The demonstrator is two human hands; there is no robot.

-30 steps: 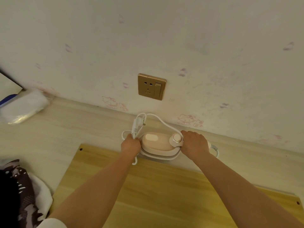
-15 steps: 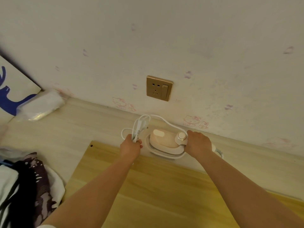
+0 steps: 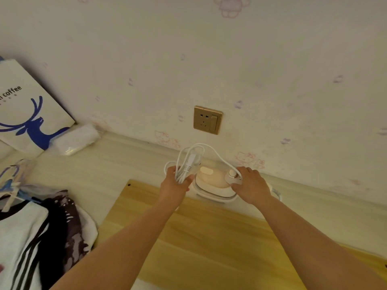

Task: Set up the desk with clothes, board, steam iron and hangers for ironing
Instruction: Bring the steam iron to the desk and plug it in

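1. Nearest the camera, a flat yellow wooden board (image 3: 209, 237) lies on the pale desk (image 3: 104, 174), beside a pile of striped and patterned clothes (image 3: 41, 237), ready for ironing.
2. Beyond it, the left hand (image 3: 174, 186) grips the bundled white cord and plug (image 3: 189, 164), probably to keep it untangled.
3. Right hand (image 3: 250, 186) curls round the small pink-and-white steam iron (image 3: 213, 181), steadying it against the wall.
4. Farthest, a gold wall socket (image 3: 207, 119) sits directly above, likely why the iron goes here.
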